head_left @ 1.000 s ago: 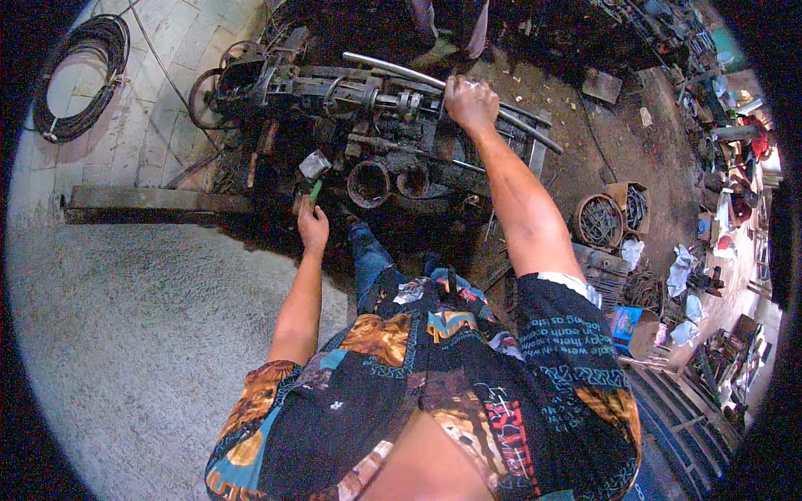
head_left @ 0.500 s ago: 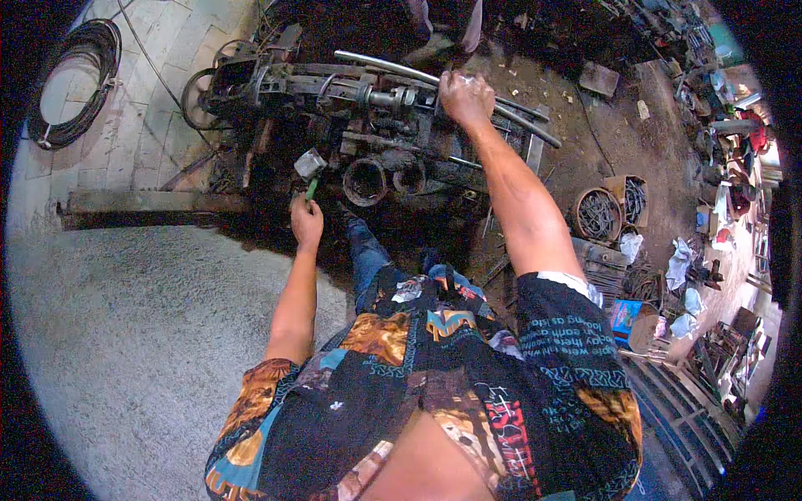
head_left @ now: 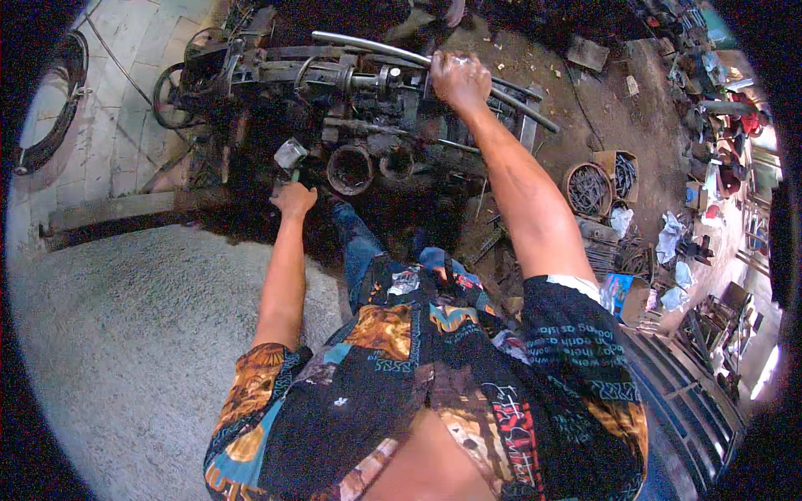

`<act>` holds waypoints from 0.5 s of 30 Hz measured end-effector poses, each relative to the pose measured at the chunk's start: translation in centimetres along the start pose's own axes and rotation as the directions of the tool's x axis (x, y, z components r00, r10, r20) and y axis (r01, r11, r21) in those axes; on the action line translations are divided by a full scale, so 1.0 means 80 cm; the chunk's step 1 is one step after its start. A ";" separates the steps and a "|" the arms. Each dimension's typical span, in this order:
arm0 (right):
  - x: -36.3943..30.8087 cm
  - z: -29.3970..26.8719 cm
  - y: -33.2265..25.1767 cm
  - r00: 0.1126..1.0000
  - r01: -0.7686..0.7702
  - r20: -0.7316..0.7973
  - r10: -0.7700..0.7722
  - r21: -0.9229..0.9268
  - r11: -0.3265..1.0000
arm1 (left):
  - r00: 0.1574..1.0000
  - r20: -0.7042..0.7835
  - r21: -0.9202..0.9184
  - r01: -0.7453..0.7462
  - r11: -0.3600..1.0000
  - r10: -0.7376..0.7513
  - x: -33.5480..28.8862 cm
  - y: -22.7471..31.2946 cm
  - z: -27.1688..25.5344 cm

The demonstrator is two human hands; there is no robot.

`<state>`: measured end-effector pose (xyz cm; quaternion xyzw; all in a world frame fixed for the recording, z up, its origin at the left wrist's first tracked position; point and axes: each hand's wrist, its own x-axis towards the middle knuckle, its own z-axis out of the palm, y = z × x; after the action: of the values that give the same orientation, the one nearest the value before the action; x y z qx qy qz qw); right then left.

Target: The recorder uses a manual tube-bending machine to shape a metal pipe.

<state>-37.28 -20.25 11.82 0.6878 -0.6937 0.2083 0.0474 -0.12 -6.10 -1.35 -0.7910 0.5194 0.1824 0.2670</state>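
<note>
My right hand (head_left: pixel 461 81) is wrapped round a long, slightly curved-looking metal pipe (head_left: pixel 368 42) that lies across the top of a dark, greasy machine (head_left: pixel 276 73). The pipe's ends stick out on both sides of the hand. Lower and to the left, my left hand (head_left: pixel 292 200) is closed round a short green handle (head_left: pixel 295 175). A pale, blocky head (head_left: pixel 290 154) sits at the far end of that handle; its exact kind is unclear. Just right of it, two round open sleeves (head_left: pixel 349 170) face me on the machine's near side.
A spoked wheel (head_left: pixel 171 96) is at the machine's left end, and a coil of black cable (head_left: pixel 58 125) lies farther left. A long beam (head_left: pixel 125 210) edges the grey floor. At right stand a round basket (head_left: pixel 589 190) and a carton (head_left: pixel 625 174) holding metal pieces.
The view has shifted slightly, so the machine appears farther up and left. My left hand has moved closer to the pale head, covering more of the green handle. My right hand keeps its grip.
</note>
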 end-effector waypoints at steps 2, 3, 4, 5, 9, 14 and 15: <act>-0.001 0.001 0.000 0.998 0.050 -0.034 -0.050 0.009 0.999 | 0.998 0.057 -0.013 -0.005 1.000 0.006 -0.001 0.009 -0.003; -0.001 0.003 0.000 0.999 0.050 -0.020 -0.050 0.003 0.999 | 0.995 0.104 -0.020 0.003 1.000 0.000 -0.002 0.013 -0.003; 0.000 0.006 0.000 0.999 0.027 -0.023 -0.027 -0.002 1.000 | 0.991 0.132 -0.026 -0.001 1.000 0.005 -0.002 0.017 -0.001; 0.001 0.009 0.001 1.000 0.004 -0.026 -0.004 -0.008 1.000 | 0.987 0.161 0.023 0.024 0.999 -0.027 -0.001 0.021 0.001; 0.000 0.030 0.007 0.988 -0.040 0.141 0.056 -0.118 0.992 | 0.955 0.151 0.070 0.249 0.966 -0.257 0.003 0.033 0.025; 0.002 0.044 0.017 0.997 0.072 -0.020 -0.074 -0.065 0.995 | 0.936 0.175 -0.037 0.315 0.948 -0.304 0.011 0.031 0.050; 0.002 0.042 0.016 0.997 0.070 -0.004 -0.071 -0.070 0.995 | 0.936 0.164 -0.092 0.329 0.940 -0.312 0.013 0.030 0.056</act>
<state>-37.77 -21.63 8.51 0.7092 -0.6756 0.1844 0.0809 -1.98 -4.85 -6.04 -0.8639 0.3505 0.2247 0.2836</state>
